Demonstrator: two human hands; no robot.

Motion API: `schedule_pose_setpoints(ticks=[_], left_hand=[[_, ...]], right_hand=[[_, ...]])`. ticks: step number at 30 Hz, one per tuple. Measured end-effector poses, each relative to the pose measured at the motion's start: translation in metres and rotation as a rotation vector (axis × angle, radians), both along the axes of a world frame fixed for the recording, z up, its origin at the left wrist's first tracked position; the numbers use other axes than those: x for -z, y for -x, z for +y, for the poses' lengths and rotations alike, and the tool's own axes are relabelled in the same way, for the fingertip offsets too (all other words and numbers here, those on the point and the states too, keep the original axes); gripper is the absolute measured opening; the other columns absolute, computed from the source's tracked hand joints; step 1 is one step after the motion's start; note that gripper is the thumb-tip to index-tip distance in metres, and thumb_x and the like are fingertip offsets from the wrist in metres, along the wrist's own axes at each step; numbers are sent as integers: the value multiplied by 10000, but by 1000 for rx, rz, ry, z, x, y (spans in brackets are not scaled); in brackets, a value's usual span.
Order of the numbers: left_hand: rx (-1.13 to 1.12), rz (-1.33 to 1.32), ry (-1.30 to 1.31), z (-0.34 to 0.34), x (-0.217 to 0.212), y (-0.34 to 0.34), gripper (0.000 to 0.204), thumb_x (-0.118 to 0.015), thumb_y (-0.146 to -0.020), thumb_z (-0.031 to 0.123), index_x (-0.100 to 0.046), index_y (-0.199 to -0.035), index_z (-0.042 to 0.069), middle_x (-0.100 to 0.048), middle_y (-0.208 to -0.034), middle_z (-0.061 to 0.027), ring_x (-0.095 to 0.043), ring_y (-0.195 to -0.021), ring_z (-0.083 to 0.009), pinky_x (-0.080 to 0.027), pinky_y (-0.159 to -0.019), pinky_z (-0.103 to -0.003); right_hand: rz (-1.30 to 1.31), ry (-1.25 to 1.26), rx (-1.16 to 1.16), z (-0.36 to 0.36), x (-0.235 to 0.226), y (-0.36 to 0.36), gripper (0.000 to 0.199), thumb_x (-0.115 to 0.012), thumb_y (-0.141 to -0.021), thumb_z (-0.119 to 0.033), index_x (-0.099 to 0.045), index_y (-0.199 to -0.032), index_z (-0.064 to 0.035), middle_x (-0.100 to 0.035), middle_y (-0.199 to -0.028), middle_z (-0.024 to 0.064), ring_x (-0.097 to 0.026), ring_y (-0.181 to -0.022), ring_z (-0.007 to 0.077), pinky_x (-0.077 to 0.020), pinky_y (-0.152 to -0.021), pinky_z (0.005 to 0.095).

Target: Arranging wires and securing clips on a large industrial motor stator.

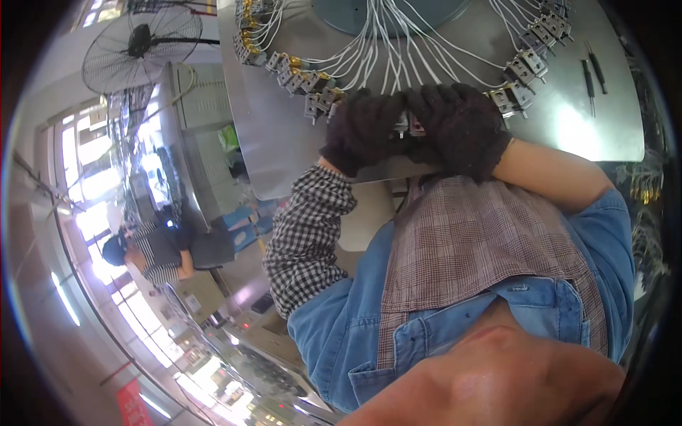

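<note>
My left hand [362,131], in a dark knitted glove, bends its fingers over the near side of a ring of small metal clamp blocks [297,77]. Close beside it, my right hand [462,128], gloved alike, is curled over the same row. Between the two hands shows a metal block [403,125] with a reddish part on it. Many white wires [387,53] fan out from the middle of the ring to the blocks, and several run in under my fingers. What the fingertips grip is hidden by the gloves.
A grey metal tabletop [270,142] bears the ring, with a dark round disc [341,15] at its centre. Two thin dark screwdrivers [589,85] lie at the right. Beyond the left edge stand a large fan [141,42] and a person [160,252] at another bench.
</note>
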State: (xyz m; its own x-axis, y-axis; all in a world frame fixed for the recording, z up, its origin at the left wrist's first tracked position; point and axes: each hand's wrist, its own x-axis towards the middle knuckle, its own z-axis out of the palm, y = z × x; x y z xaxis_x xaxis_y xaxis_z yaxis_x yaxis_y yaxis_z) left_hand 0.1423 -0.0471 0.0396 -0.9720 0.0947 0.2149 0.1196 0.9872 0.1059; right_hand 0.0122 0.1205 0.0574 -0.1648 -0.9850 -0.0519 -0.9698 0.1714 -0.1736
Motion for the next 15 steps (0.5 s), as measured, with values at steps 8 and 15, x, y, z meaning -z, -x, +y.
schedule_pose_setpoints(ticks=[8, 15], left_hand=[[68, -256, -173, -18, -11, 12, 483, -699, -670, 441, -547, -951, 78, -599, -735, -74, -616, -690, -262, -499, -689, -391], [130, -242, -77, -21, 0, 11, 390, -679, -728, 361, -566, -932, 48, -623, -772, -104, -630, -722, -276, -504, -638, -392]], right_hand=[[65, 222, 2, -9, 16, -18, 554, -576, -819, -484, -496, -1142, -41, -609, -901, 48, -606, -877, 205, -438, -829, 346], [54, -31, 13, -19, 4, -8, 422, -592, -808, -401, -529, -1096, -99, -621, -910, 42, -613, -900, 189, -427, -852, 345]])
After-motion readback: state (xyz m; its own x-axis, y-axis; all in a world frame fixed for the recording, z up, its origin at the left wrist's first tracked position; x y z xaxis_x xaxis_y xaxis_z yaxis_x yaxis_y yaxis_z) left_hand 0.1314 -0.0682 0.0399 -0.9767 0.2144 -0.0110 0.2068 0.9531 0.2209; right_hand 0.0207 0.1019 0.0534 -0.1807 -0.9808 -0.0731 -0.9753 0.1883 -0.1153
